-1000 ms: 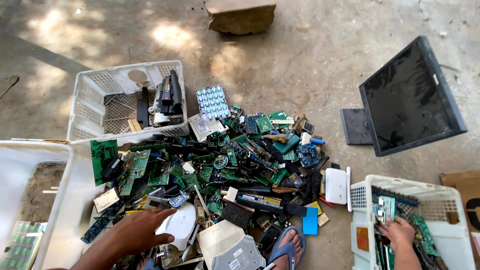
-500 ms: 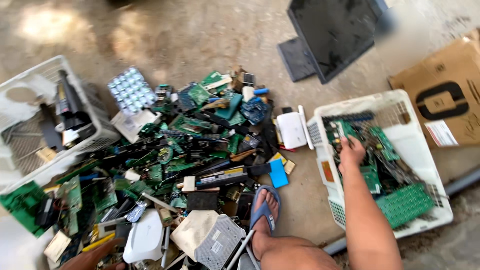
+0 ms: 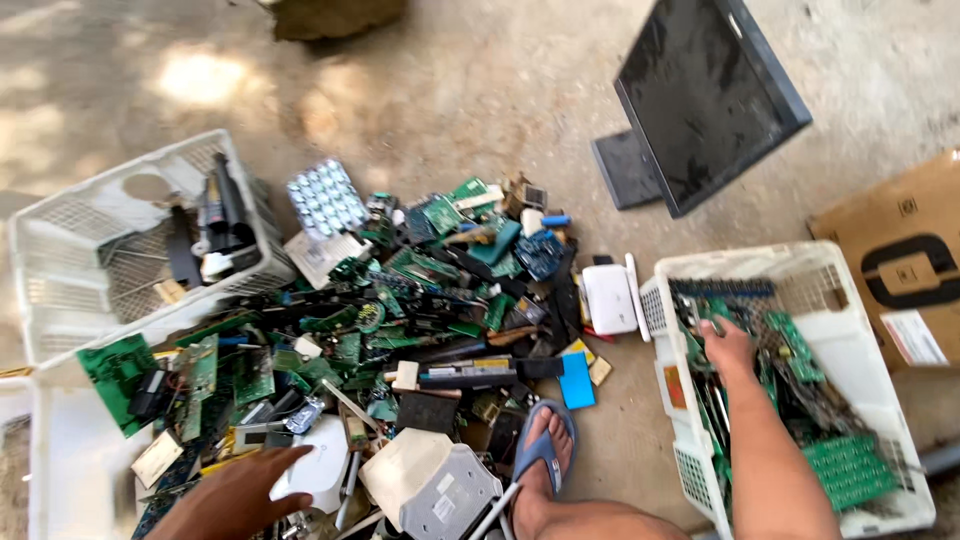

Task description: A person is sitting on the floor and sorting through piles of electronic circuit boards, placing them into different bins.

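Note:
A big heap of green circuit boards [image 3: 400,320] and other electronic scrap lies on the concrete ground in front of me. My right hand [image 3: 727,345] reaches into a white plastic basket [image 3: 790,265] on the right and rests among the circuit boards in it; whether it grips one is hidden. My left hand [image 3: 240,492] lies low at the near edge of the heap, fingers spread, touching a white plastic casing [image 3: 320,470]. My foot in a blue sandal [image 3: 545,450] stands beside the heap.
A second white basket [image 3: 70,250] with black parts stands at the left. A black flat monitor [image 3: 705,95] stands at the back right, a cardboard box [image 3: 900,260] at the far right. A white router [image 3: 610,298] and a grey-white device [image 3: 430,485] lie near the heap.
The view has swung back to the left. My right hand stays in the right basket, slightly deeper. My left hand has come forward into view over the white casing.

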